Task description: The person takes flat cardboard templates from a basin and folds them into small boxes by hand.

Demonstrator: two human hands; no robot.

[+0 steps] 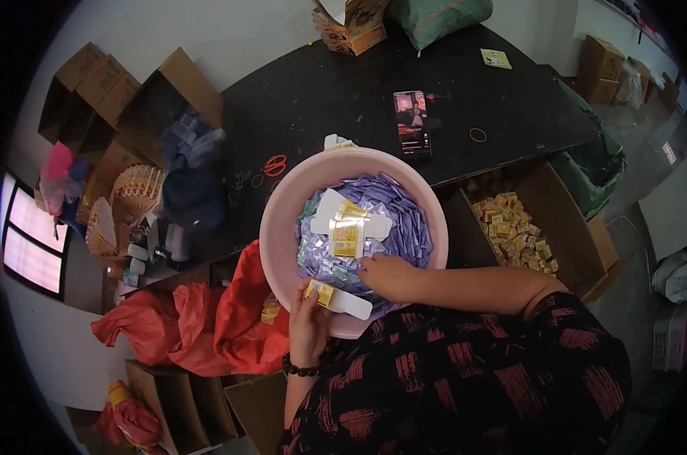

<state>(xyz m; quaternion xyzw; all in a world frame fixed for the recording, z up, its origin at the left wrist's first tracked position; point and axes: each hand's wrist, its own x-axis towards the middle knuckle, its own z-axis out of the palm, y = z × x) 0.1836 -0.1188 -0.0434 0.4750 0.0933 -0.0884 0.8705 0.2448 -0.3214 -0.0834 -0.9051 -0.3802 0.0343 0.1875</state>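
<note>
A pink tub (277, 193) stands in front of me, full of small purple sachets (408, 220) with a few greenish ones at the left. On the sachets lies a flattened yellow-and-white carton (347, 239) with its white flaps spread. At the tub's near left rim, my left hand (307, 322) is closed around a small yellow box (320, 293), whose long white flap points right. My right hand (385, 274) reaches into the tub, touching the sachets just below the flattened carton. Its fingertips are partly hidden, so I cannot see whether they grip a sachet.
A phone (412, 125) and red-handled scissors (275, 165) lie on the black table (321, 98). At right, a cardboard box (578, 224) holds many small yellow boxes (510, 227). Red bags (173, 322) hang at the left, near open cartons (184, 406).
</note>
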